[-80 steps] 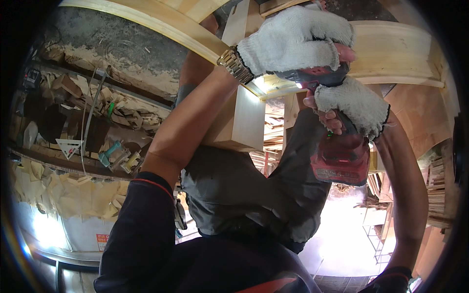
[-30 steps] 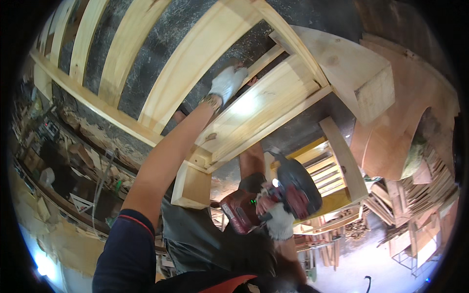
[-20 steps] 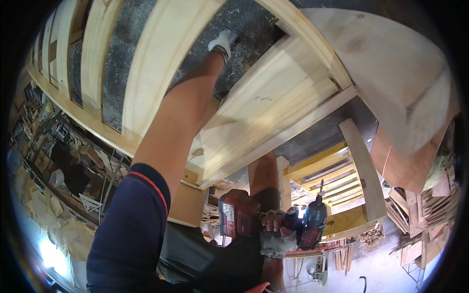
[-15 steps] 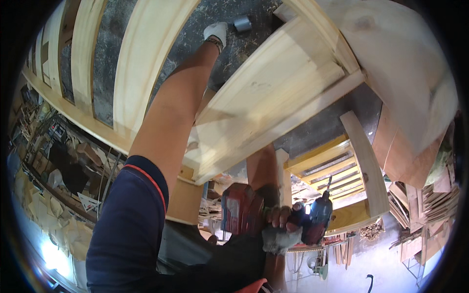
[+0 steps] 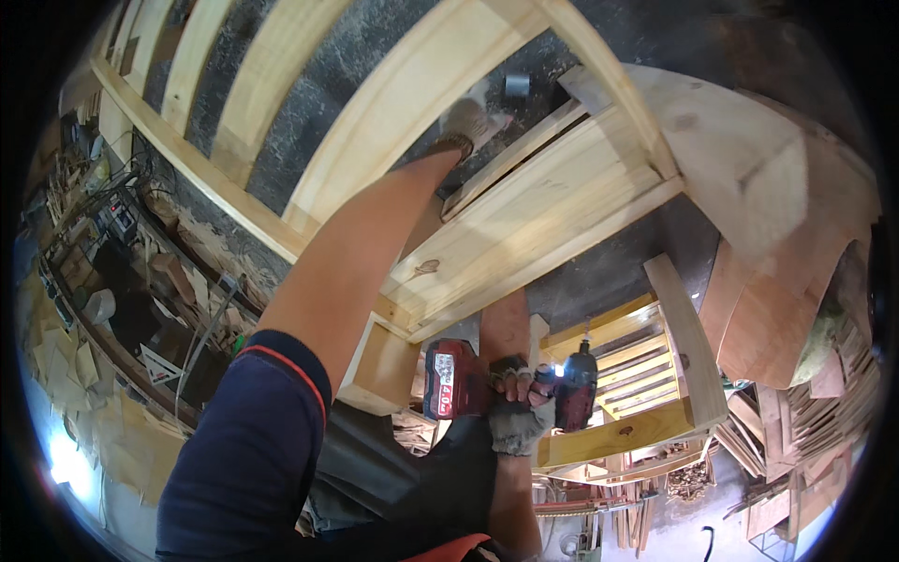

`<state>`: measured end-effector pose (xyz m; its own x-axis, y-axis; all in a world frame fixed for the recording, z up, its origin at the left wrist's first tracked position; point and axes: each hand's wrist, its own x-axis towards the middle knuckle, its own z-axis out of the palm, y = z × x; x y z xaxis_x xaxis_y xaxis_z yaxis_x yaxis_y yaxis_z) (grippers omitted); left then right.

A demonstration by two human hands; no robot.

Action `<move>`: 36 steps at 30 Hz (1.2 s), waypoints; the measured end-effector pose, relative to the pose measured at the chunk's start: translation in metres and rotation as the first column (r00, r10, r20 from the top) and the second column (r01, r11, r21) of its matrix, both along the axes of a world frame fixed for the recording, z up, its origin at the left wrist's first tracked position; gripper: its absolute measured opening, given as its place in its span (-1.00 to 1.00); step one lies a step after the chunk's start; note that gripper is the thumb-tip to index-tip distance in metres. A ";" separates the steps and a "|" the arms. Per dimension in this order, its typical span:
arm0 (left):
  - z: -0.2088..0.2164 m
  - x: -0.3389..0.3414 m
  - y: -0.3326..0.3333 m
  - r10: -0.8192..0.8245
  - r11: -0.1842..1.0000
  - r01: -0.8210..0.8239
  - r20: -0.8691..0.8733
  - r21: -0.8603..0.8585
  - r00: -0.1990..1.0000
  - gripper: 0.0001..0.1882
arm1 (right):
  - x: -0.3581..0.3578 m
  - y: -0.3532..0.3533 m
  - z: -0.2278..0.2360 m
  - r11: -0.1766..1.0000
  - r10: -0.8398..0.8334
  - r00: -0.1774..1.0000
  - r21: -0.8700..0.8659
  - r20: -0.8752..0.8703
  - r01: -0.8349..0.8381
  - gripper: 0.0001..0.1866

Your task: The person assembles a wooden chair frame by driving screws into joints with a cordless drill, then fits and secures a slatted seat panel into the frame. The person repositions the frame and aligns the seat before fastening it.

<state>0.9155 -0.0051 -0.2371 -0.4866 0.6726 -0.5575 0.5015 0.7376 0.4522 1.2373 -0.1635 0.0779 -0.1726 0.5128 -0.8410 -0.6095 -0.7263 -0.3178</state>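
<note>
My left arm reaches across the pale wooden frame. At its end my left hand, in a whitish work glove, is over the dark floor between two boards. Its fingers are blurred, so I cannot make out their grip. A small grey cylinder lies just beyond it. Lower down, my right hand, in a glove with bare fingertips, wraps its fingers round the handle of a red and black cordless driver. The driver's light is lit and its bit points up in the picture. Its battery pack sticks out to the left.
Curved wooden slats fan out at the upper left. A smaller slatted wooden piece stands at the right, near thin plywood sheets. Stacked offcuts lie at the far right; cluttered shelving fills the left.
My view has shifted. My left hand is farther from the grey cylinder and looks blurred. My right hand still holds the driver, whose bit now points more directly upward in the picture.
</note>
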 end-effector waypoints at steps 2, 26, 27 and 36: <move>-0.030 0.002 0.023 -0.150 0.988 0.151 -0.042 0.026 0.988 -0.18 | 0.004 0.014 0.003 0.999 0.039 0.999 0.012 0.015 -0.040 -0.55; 0.266 0.001 -0.023 0.161 0.987 -0.157 0.172 -0.038 0.972 -0.42 | -0.007 -0.059 0.043 0.964 -0.265 0.951 0.030 0.159 0.264 -0.96; 0.299 -0.008 -0.038 0.104 0.984 -0.142 0.301 0.106 0.948 -0.51 | -0.010 -0.061 0.061 0.964 -0.265 0.944 0.053 0.194 0.260 -0.99; 0.499 -0.107 -0.312 -0.105 0.984 0.051 0.324 0.172 0.940 -0.54 | -0.053 -0.079 0.202 0.856 0.045 0.929 0.464 0.368 -0.226 -0.93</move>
<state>0.8085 -0.3172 0.2620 -0.2358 0.7938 -0.5606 0.3565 0.6073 0.7100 1.1848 -0.2426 0.2801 -0.0288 0.8639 -0.5029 -0.3084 -0.4862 -0.8176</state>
